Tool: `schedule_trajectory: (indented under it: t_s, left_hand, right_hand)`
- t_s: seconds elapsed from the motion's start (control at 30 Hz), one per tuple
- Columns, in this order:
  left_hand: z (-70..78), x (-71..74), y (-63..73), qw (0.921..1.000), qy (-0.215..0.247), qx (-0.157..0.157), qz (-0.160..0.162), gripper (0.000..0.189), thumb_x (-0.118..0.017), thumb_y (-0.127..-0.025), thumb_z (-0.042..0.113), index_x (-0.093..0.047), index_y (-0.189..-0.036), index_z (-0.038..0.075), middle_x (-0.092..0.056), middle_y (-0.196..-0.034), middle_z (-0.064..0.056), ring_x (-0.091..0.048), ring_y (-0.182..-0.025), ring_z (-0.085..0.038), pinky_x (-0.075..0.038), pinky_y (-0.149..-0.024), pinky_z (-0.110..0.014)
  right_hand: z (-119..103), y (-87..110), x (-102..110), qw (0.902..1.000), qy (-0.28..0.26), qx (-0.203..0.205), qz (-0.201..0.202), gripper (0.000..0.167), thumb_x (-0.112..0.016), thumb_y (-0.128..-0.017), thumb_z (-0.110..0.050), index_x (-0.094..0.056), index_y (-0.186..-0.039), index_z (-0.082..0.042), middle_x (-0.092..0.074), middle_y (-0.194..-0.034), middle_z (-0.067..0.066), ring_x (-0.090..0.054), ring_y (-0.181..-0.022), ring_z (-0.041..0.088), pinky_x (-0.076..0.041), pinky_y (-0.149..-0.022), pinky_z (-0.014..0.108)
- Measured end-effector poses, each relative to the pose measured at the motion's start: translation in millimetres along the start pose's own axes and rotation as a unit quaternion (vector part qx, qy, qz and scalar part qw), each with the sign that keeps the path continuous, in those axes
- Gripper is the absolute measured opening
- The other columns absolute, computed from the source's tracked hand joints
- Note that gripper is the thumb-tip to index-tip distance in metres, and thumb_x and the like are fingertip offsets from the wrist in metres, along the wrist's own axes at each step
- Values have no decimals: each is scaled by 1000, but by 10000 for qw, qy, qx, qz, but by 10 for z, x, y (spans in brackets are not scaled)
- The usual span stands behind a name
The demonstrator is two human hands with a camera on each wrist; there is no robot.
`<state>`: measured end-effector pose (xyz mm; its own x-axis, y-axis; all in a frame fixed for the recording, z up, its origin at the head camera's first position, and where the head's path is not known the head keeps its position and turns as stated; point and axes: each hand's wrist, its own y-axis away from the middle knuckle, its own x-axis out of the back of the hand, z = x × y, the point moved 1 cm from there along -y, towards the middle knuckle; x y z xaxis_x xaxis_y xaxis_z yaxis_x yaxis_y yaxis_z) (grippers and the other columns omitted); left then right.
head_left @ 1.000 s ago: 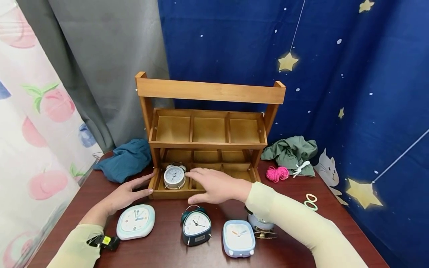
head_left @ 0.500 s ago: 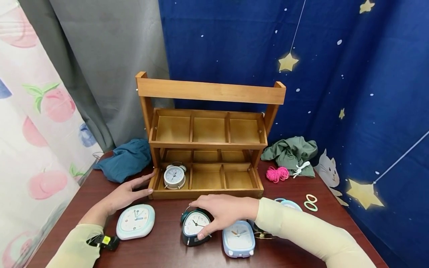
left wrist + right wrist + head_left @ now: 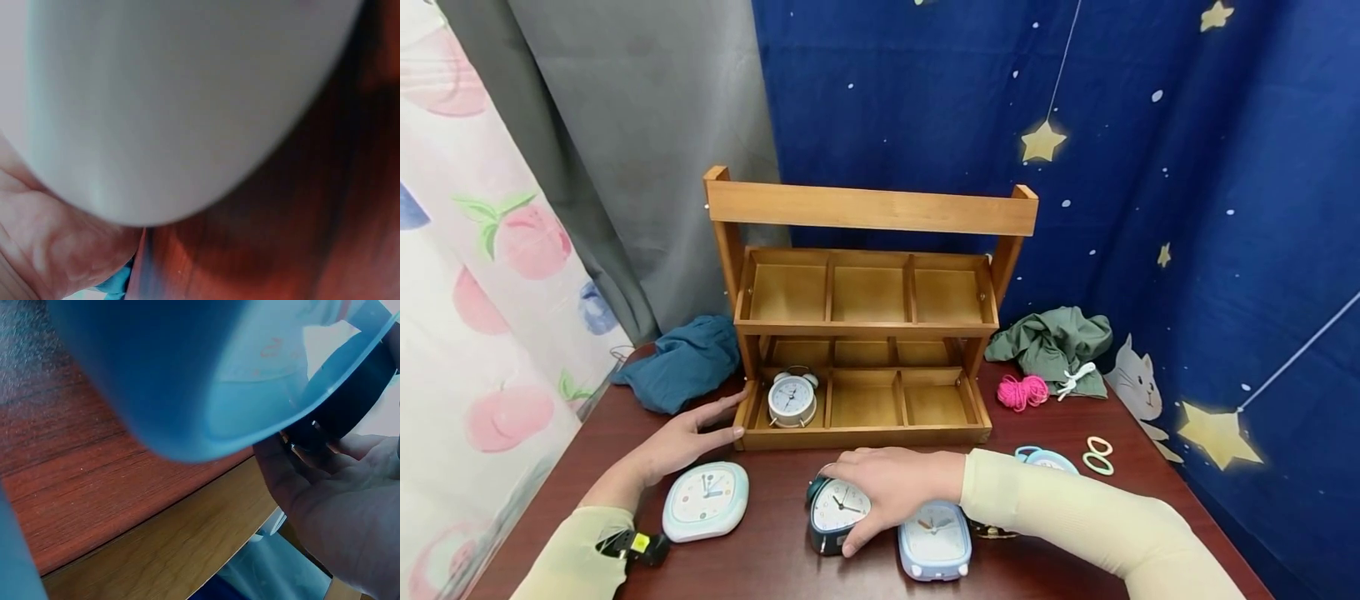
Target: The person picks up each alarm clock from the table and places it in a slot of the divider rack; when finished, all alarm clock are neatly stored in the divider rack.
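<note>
My right hand [image 3: 891,483] grips a dark green alarm clock [image 3: 833,507] from its right side, thumb low at the front and fingers at the top and behind. In the right wrist view, the fingers reach round the dark clock [image 3: 359,394]. My left hand [image 3: 670,450] rests its fingers on the left end of a wooden shelf rack [image 3: 865,437]. A small white twin-bell alarm clock [image 3: 792,398] stands in the rack's lower left compartment. Below my left hand lies a mint-rimmed clock [image 3: 705,502]; a pale blue clock [image 3: 934,543] is beside my right hand.
Partly behind my right forearm is a light blue item [image 3: 1048,458]. Two small rings [image 3: 1097,457] lie farther right. Pink yarn [image 3: 1022,392] and a green cloth [image 3: 1051,348] are right of the rack, a teal cloth [image 3: 683,362] left of it.
My right hand has moved down and toward me from the white clock to the dark green clock and taken hold of it. The left hand stays at the rack's left end.
</note>
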<state>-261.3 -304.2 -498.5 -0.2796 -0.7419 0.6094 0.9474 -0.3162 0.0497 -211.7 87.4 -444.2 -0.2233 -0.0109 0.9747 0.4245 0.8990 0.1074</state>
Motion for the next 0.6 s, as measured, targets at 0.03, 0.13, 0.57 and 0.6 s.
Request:
schedule_trajectory:
  t_s: [0.03,0.13,0.57,0.6]
  left_hand:
    - [-2,-1,1,10000,-6,13,-2,85,-74,-106,56,-39,-175,22,-36,-177,-22,-32,-162,-51,-37,-122,-74]
    - [-7,-7,10,10000,-19,36,-3,85,-73,-106,56,-39,-175,21,-36,-177,-22,-32,-162,-52,-37,-122,-74]
    - [-10,1,0,10000,33,35,-19,84,-73,-106,56,-39,-175,22,-35,-178,-22,-31,-163,-51,-36,-122,-74]
    - [-10,2,-1,10000,23,29,-12,84,-73,-106,56,-39,-175,22,-35,-178,-22,-31,-163,-51,-36,-122,-74]
  right_hand:
    - [-6,-4,1,10000,47,0,12,98,-83,-88,-76,-55,-160,-16,-66,-136,-11,-60,-125,1,-51,-104,20]
    - [-18,-13,-7,9999,130,2,63,96,-84,-88,-75,-58,-157,-14,-67,-134,-10,-61,-124,2,-52,-104,21]
    - [49,41,110,9955,570,52,760,90,-82,-90,-73,-59,-151,-13,-68,-137,-4,-62,-126,8,-54,-106,27]
    - [73,42,144,9945,586,43,865,90,-83,-90,-73,-58,-152,-13,-68,-138,-4,-62,-126,9,-55,-106,28]
